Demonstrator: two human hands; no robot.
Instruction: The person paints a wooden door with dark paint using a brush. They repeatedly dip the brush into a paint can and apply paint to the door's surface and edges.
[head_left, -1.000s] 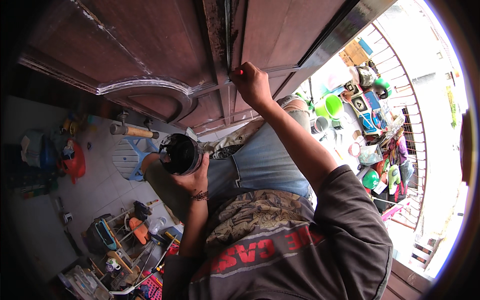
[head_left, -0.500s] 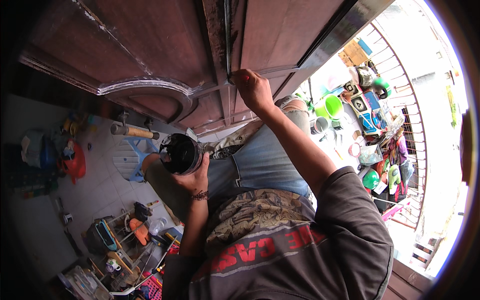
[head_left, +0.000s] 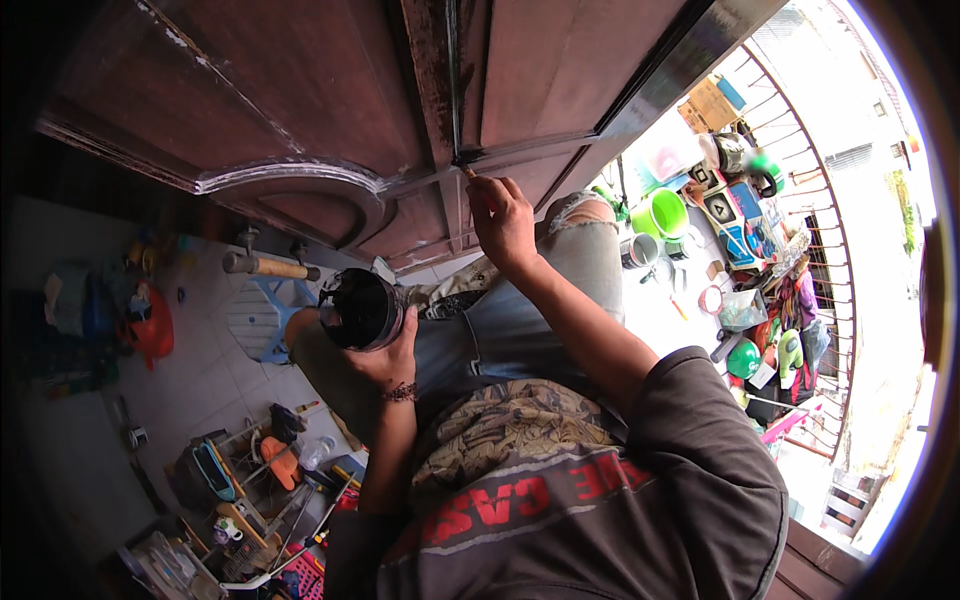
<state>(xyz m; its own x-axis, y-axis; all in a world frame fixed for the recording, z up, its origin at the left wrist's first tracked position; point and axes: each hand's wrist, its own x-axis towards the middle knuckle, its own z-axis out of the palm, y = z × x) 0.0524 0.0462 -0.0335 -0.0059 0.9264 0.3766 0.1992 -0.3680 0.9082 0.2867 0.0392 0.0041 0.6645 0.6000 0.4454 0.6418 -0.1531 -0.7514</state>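
My left hand is wrapped around a round tub of dark paint, held above my lap with its mouth upward. In my right hand, the closed fingers grip a thin paintbrush, most of it hidden by the hand. Its tip is at the wooden door, by the corner where an upright moulding meets a cross rail. Fresh dark paint shows along that upright groove. Other parts of the brown door look dull, with pale scuffed patches on the curved moulding.
A pale blue plastic stool stands left of my knees, below the door's handle. Tools and odds and ends crowd the lower-left floor. At right, a lime-green bucket, cans and bags line a metal railing.
My right hand has drawn down the door, slightly toward me, so the brush end now shows above the fingers. The left hand with the paint tub has barely moved.
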